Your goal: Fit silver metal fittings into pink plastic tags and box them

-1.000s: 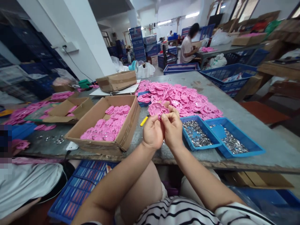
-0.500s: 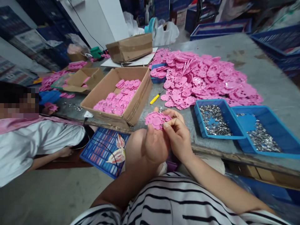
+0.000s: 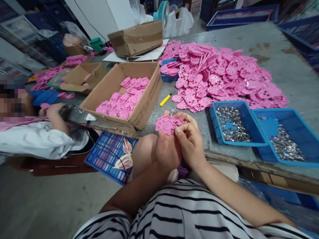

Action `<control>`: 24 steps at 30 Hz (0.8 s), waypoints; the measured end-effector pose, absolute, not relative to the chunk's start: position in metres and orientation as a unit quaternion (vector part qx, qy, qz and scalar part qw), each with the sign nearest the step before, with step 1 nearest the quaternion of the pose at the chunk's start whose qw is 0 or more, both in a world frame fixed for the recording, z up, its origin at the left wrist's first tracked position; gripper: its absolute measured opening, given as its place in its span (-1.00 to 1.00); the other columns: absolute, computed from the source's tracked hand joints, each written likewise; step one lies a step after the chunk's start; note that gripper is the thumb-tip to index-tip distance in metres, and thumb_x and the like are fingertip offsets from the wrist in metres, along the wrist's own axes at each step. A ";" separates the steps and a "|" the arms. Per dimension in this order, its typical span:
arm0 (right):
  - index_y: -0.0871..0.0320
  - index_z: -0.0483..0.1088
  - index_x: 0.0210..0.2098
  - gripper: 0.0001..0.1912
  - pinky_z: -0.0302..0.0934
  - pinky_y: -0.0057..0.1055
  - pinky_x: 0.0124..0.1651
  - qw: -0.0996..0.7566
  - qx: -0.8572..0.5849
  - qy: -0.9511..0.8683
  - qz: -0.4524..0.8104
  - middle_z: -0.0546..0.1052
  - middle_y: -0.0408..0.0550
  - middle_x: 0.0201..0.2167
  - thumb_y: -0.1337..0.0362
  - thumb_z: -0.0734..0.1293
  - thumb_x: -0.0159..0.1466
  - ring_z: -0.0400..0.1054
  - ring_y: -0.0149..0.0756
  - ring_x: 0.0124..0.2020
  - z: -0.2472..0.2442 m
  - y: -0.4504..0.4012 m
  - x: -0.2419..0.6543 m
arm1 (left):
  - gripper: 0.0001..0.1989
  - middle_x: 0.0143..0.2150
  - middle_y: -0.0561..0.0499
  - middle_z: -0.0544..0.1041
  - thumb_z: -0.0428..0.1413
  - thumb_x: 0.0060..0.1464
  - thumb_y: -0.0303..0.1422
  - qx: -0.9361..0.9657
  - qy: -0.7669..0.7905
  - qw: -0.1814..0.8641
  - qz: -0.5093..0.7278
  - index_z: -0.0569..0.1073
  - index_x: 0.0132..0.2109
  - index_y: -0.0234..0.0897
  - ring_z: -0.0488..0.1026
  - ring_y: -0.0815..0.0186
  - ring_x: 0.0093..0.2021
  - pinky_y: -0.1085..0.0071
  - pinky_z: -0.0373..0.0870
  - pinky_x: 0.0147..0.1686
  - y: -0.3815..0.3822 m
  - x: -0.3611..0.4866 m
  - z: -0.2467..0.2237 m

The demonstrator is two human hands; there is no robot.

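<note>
A flat pink molded plastic piece [image 3: 166,124] with a scalloped outline is held up over the table's near edge. My left hand [image 3: 167,149] grips it from below, thumb on its face. My right hand [image 3: 191,136] pinches its right side between thumb and fingers; whether a small metal part is in that pinch is hidden. Just beyond the fingers, small silvery metal parts [image 3: 172,112] lie on the table. Two blue trays to the right, the nearer one [image 3: 239,143] and the farther one [image 3: 309,159], hold many such metal parts.
A large heap of pink pieces [image 3: 219,73] covers the table's middle. Left of it are a yellow-handled tool [image 3: 165,100] and a cardboard box [image 3: 147,113] with more pink pieces. A co-worker [image 3: 37,132] sits at left, beside a blue crate [image 3: 99,159].
The view has shifted slightly. Both my hands stay on the pink piece, which has turned a little. The co-worker's arm has risen to the table.
</note>
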State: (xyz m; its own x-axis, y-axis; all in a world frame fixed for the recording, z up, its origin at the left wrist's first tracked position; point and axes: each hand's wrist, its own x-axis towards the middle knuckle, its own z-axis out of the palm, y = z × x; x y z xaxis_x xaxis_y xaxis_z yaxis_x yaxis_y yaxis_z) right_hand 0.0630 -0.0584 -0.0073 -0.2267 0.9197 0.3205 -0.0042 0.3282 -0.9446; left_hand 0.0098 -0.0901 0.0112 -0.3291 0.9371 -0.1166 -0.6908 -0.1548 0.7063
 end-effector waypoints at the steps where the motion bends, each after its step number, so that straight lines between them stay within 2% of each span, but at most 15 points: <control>1: 0.09 0.26 -0.49 -0.81 0.04 -0.03 0.23 0.507 -0.365 -0.633 0.458 0.40 0.03 0.01 0.22 0.26 0.25 0.21 -0.17 0.16 -0.007 -0.059 0.062 | -0.29 0.17 -0.13 0.37 -0.23 0.12 0.16 0.184 0.339 0.551 0.740 0.17 0.28 -0.10 0.22 0.09 0.29 0.11 0.25 0.18 -0.090 0.010 0.011; 6: 0.09 0.25 -0.50 -0.80 0.04 -0.02 0.23 0.510 -0.365 -0.622 0.468 0.41 0.04 0.00 0.23 0.25 0.25 0.23 -0.16 0.14 -0.005 -0.059 0.060 | -0.27 0.18 -0.11 0.36 -0.21 0.09 0.20 0.196 0.367 0.538 0.734 0.17 0.28 -0.08 0.19 0.10 0.31 0.11 0.24 0.20 -0.088 0.009 0.007; 10: 0.08 0.24 -0.50 -0.81 0.06 -0.04 0.23 0.517 -0.359 -0.620 0.468 0.42 0.03 -0.02 0.25 0.25 0.24 0.25 -0.19 0.11 -0.005 -0.059 0.060 | -0.31 0.18 -0.09 0.36 -0.17 0.10 0.15 0.204 0.358 0.525 0.745 0.17 0.27 -0.06 0.18 0.11 0.31 0.12 0.21 0.23 -0.088 0.010 0.006; 14: 0.08 0.26 -0.48 -0.83 0.05 -0.04 0.25 0.527 -0.359 -0.595 0.490 0.42 0.01 -0.01 0.22 0.28 0.23 0.24 -0.18 0.14 -0.009 -0.060 0.059 | -0.40 0.16 -0.07 0.39 -0.13 0.14 0.03 0.201 0.337 0.524 0.756 0.19 0.26 -0.07 0.20 0.16 0.31 0.18 0.18 0.25 -0.090 0.011 0.007; 19: 0.04 0.27 -0.37 -0.80 0.21 -0.12 0.12 0.546 -0.309 -0.499 0.599 0.49 -0.07 -0.13 0.14 0.38 0.16 0.36 -0.21 0.00 -0.014 -0.054 0.059 | -0.48 0.14 -0.07 0.42 -0.16 0.18 -0.11 0.179 0.338 0.521 0.763 0.23 0.24 -0.13 0.27 0.20 0.27 0.20 0.20 0.25 -0.087 0.011 0.006; 24: 0.07 0.33 -0.38 -0.74 0.23 -0.16 0.08 0.556 -0.330 -0.485 0.589 0.52 -0.07 -0.19 0.07 0.43 0.12 0.40 -0.23 -0.08 -0.022 -0.032 0.079 | -0.48 0.07 -0.08 0.48 -0.09 0.07 -0.34 0.185 0.339 0.519 0.763 0.25 0.21 -0.17 0.37 0.17 0.18 0.17 0.30 0.17 -0.086 0.007 0.010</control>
State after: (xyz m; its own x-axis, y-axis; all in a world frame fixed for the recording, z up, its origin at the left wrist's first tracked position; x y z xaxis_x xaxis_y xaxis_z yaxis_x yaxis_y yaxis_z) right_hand 0.0791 -0.0324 -0.0221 -0.1643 0.9750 0.1493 -0.3345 0.0873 -0.9384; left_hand 0.0068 -0.0861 0.0099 -0.3930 0.9170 -0.0686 -0.6661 -0.2325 0.7087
